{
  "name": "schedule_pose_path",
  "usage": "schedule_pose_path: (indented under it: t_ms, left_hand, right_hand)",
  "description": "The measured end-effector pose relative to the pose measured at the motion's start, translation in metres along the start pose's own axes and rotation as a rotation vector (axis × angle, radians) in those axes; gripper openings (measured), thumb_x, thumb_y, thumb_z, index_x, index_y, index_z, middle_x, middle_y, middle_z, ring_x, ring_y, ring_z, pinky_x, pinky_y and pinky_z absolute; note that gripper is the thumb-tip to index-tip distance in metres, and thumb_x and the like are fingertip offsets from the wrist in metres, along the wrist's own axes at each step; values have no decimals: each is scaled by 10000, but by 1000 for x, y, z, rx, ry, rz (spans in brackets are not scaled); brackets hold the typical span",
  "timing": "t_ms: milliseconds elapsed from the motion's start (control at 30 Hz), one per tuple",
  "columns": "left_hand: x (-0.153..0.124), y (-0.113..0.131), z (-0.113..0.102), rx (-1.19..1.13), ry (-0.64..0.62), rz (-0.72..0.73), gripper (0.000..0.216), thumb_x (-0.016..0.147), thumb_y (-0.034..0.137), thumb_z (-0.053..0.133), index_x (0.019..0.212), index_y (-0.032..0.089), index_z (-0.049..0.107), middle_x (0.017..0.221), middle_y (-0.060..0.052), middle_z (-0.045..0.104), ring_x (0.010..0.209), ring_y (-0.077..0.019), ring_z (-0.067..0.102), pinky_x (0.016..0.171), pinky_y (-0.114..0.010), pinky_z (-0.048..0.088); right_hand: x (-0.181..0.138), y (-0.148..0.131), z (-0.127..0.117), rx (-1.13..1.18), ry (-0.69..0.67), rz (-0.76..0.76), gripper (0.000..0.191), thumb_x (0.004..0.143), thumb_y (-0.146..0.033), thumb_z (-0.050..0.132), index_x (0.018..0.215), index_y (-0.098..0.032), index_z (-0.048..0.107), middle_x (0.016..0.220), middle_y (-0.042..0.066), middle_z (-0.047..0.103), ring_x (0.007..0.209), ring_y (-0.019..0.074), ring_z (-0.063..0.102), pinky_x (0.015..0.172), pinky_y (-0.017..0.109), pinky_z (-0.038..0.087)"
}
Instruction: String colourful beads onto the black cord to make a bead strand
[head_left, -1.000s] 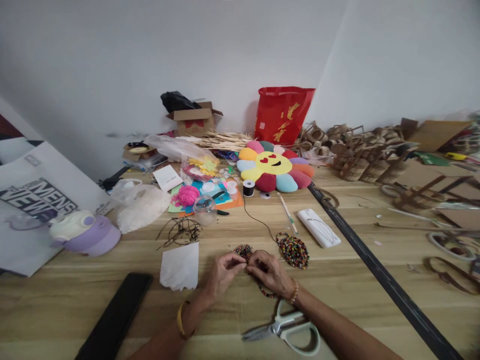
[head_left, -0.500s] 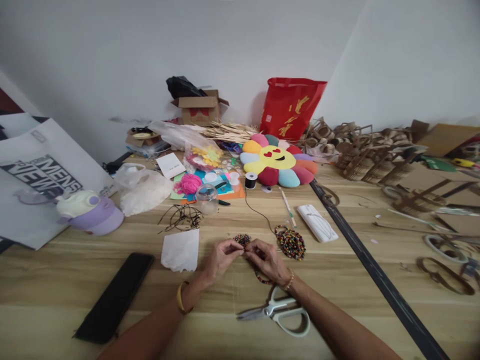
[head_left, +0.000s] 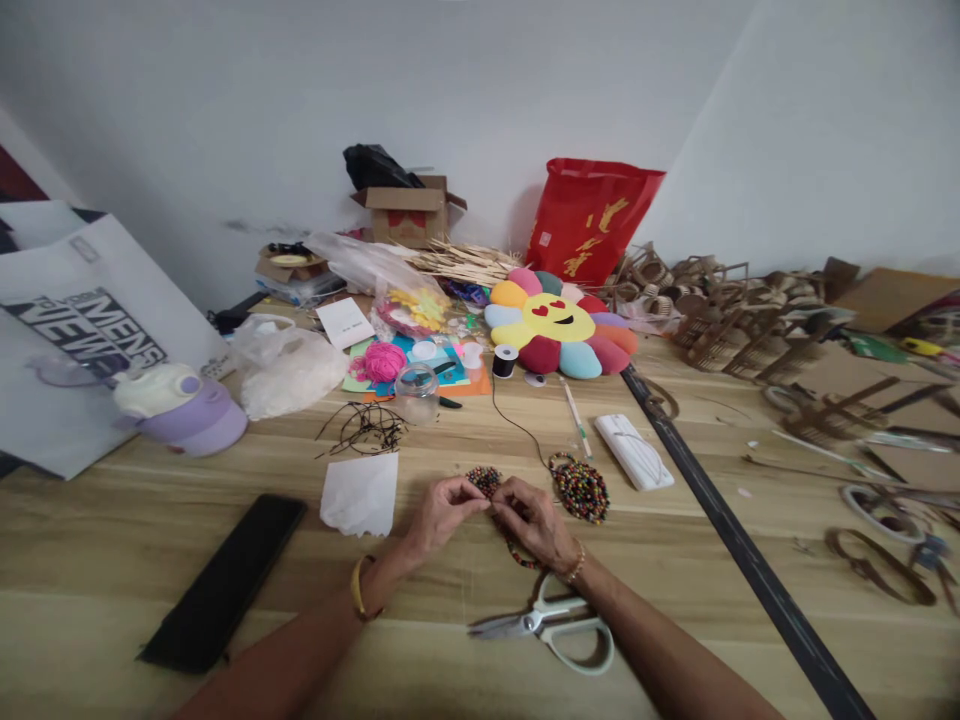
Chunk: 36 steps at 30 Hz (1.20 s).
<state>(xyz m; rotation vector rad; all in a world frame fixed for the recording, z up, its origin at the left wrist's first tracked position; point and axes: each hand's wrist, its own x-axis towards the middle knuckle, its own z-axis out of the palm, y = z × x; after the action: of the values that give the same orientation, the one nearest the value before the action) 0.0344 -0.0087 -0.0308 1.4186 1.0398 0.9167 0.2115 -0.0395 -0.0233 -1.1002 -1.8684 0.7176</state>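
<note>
My left hand (head_left: 442, 512) and my right hand (head_left: 534, 520) meet fingertip to fingertip over the wooden table (head_left: 675, 600). Both pinch a strand of small coloured beads (head_left: 517, 553) that loops under my right hand. A small cluster of beads (head_left: 484, 479) lies just beyond my fingers. To the right of it sits a bigger heap of beads (head_left: 581, 488). Black thread (head_left: 517, 425) runs from a black spool (head_left: 505, 361) toward the beads. White-handled scissors (head_left: 551, 628) lie by my right wrist.
A black flat case (head_left: 225, 582), a white paper piece (head_left: 361, 494) and tangled dark cords (head_left: 364, 428) lie to the left. A flower cushion (head_left: 556, 324), red bag (head_left: 592, 220), white box (head_left: 634, 452) and a dark strip (head_left: 735, 545) lie farther off. Cardboard pieces crowd the right.
The view has drifted down and to the right, so things sit a little higher and leftward. My hands stay together on the beads.
</note>
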Motion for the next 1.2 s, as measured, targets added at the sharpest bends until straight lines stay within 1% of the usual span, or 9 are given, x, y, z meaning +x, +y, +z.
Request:
schedule_pose_path:
  t_ms: [200,367,500,600,733,833,1000,1067,1200]
  left_hand:
    - [-3,10,-1,68,-44,8,93,700,223,639,709,144,688,708,-30,705,683,-165,616,665,-252,470]
    - [-3,9,-1,95,-72,50,106,725,223,617,714,144,687,717,-35,702,697,-167,618,682,-252,466]
    - [-1,5,-2,56,-33,62,113,723,241,619,706,143,675,712,-35,686,689,-159,599,668,-245,460]
    - [1,3,-4,1,5,57,136,717,275,636,704,143,669,705,-34,672,683,-156,584,657,-244,457]
    - [3,0,-6,-56,19,37,144,706,285,656,708,142,671,683,-26,658,665,-148,570,644,-244,453]
    - [3,1,-5,-66,15,28,131,695,273,660,712,143,668,689,-28,661,673,-154,574,650,-250,457]
    - [0,8,-4,-8,-33,79,114,730,255,643,710,147,673,715,-33,670,707,-165,598,697,-261,462]
    - [-2,9,-5,41,-45,110,104,747,244,636,724,152,677,731,-32,674,724,-167,603,711,-260,459]
    - [-4,12,-5,138,-43,156,98,759,226,630,716,153,677,724,-34,671,716,-167,602,699,-257,452]
  right_hand:
    - [0,0,1,15,-18,17,118,867,-287,567,886,-174,597,704,15,598,604,129,546,555,218,431]
    - [1,-2,-1,-6,-32,-1,119,864,-262,548,803,-170,592,681,15,583,602,129,534,577,222,430]
    - [1,-4,-3,-4,-74,-42,123,841,-266,541,762,-173,559,680,12,562,588,124,505,555,220,414]
    - [1,-6,-5,30,-109,-76,198,855,-305,514,702,-179,526,698,28,568,634,140,520,608,252,432]
    - [1,-6,-7,80,-59,34,301,911,-367,448,686,-180,515,698,39,576,652,149,540,607,262,445]
    - [0,-5,-6,138,-33,145,258,904,-395,484,784,-176,549,691,28,585,623,141,550,555,238,450]
    - [-3,-2,-2,264,-129,205,253,865,-372,571,999,-158,555,713,24,609,595,126,561,546,224,462]
    - [-3,0,-1,298,-149,208,263,858,-381,583,992,-157,553,731,29,619,608,127,572,566,230,476]
    - [-1,2,0,240,-79,202,251,851,-403,588,888,-156,585,709,26,612,593,122,559,539,216,464]
